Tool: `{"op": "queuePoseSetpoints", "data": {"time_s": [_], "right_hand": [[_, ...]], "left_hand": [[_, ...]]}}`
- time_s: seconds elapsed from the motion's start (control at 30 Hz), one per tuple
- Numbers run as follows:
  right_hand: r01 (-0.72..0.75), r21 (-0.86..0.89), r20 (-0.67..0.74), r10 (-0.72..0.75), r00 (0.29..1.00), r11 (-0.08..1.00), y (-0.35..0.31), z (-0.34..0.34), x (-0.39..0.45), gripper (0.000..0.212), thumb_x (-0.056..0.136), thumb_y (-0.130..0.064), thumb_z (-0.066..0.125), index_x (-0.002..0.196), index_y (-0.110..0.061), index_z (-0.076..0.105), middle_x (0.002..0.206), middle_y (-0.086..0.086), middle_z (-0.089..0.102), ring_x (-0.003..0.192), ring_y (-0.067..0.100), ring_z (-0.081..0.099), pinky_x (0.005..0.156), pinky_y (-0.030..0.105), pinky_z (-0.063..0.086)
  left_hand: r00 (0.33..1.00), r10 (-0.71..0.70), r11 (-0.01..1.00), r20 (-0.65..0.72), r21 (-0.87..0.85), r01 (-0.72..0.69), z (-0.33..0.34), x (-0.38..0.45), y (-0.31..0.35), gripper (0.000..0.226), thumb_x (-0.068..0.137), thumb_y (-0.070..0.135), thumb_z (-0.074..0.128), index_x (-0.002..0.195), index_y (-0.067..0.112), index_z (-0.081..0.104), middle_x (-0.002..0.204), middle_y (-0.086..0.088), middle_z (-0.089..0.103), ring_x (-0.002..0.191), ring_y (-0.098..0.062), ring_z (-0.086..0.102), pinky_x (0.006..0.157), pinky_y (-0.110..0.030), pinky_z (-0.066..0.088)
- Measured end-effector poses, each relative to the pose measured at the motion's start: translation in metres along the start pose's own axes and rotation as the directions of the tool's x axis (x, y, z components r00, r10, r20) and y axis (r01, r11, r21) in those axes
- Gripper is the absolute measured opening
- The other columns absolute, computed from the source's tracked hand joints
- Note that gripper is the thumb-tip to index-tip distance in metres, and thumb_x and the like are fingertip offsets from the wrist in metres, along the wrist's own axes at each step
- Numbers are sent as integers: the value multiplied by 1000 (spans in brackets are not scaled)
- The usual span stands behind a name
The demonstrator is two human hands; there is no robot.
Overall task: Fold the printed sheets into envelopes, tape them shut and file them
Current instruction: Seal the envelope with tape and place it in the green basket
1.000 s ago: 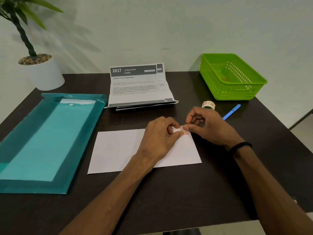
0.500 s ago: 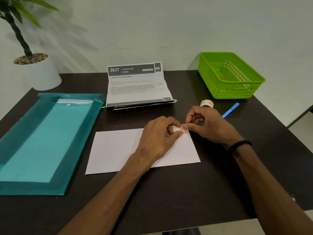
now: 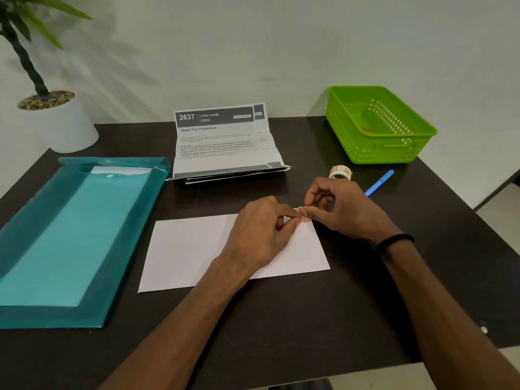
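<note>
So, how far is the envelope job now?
Done: one white folded sheet lies flat. In hand: left hand and right hand pinch a small tape piece at its top edge. Left: printed sheets remain, nothing filed in the teal folder.

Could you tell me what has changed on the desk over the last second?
Almost nothing. Both hands stay at the far right corner of the white envelope: the left hand and right hand keep pinching the small piece of tape there. Nothing was picked up or released. The tape roll, pen, green basket, printed sheets and teal folder lie unmoved.
</note>
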State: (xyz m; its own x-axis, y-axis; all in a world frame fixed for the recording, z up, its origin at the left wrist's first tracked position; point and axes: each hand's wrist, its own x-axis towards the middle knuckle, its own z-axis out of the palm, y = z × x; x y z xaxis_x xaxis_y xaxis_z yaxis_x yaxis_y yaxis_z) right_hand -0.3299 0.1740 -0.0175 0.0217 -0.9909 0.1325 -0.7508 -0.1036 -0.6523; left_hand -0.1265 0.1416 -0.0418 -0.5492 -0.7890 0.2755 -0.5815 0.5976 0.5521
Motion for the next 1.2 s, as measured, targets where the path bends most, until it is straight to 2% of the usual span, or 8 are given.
{"op": "queuePoseSetpoints", "data": {"time_s": [0.1,0.2,0.53,0.67,0.73,0.9,1.03,1.2], "right_hand": [[13,-29,-28,-14,1000,1000,-2,2,-2,22,85,-19,86,88,-25,65,84,-6,71,75,13,67,70,23,61],[11,-35,-39,-12,999,999,-4,3,-1,23,84,-19,87,86,-24,65,82,-6,69,74,11,66,66,19,58],[-54,16,-25,54,998,998,-6,2,-1,23,83,-18,88,87,-21,66,82,-3,71,72,15,68,66,20,60],[-82,8,-38,83,996,997,-4,2,0,27,79,-23,91,83,-21,65,75,-4,69,59,0,61,59,15,54],[-100,39,-41,101,994,994,-2,1,0,30,76,-26,94,81,-20,65,71,-4,68,56,0,59,58,15,52],[-168,127,-31,173,984,978,2,1,1,31,76,-25,94,86,-18,65,76,-1,71,63,5,63,62,18,53],[-207,108,-96,217,971,972,-1,9,2,34,74,-30,94,84,-18,64,75,-1,68,62,4,58,59,15,51],[-244,98,-138,256,957,965,-3,12,5,29,80,-26,91,84,-18,63,76,1,68,63,8,59,60,19,52]], "left_hand": [[998,53,999,-20,7,-53,-1,-4,-2,28,98,31,64,122,32,76,75,11,54,67,-11,52,66,-22,39],[997,70,997,-22,34,-69,0,-5,-2,34,96,24,58,124,31,76,75,13,50,67,-11,49,67,-23,37],[998,54,998,-13,27,-54,-2,-5,3,31,97,23,59,123,27,77,79,10,53,68,-10,49,68,-23,36],[998,57,998,-22,23,-57,-2,-5,3,31,97,22,59,122,25,77,78,10,51,66,-10,47,67,-24,35],[998,60,998,-19,26,-59,-2,-6,3,31,97,22,59,122,25,77,77,10,50,65,-9,46,66,-24,34],[998,64,997,-4,35,-64,-3,-6,5,32,98,23,59,125,27,76,77,9,51,66,-11,47,66,-24,34],[997,71,994,-16,80,-69,-5,-8,7,33,98,26,58,127,30,74,76,11,47,65,-10,43,65,-25,31],[996,75,994,-43,87,-71,-4,-9,6,33,97,25,57,125,29,75,80,11,53,70,-9,46,70,-26,38]]}}
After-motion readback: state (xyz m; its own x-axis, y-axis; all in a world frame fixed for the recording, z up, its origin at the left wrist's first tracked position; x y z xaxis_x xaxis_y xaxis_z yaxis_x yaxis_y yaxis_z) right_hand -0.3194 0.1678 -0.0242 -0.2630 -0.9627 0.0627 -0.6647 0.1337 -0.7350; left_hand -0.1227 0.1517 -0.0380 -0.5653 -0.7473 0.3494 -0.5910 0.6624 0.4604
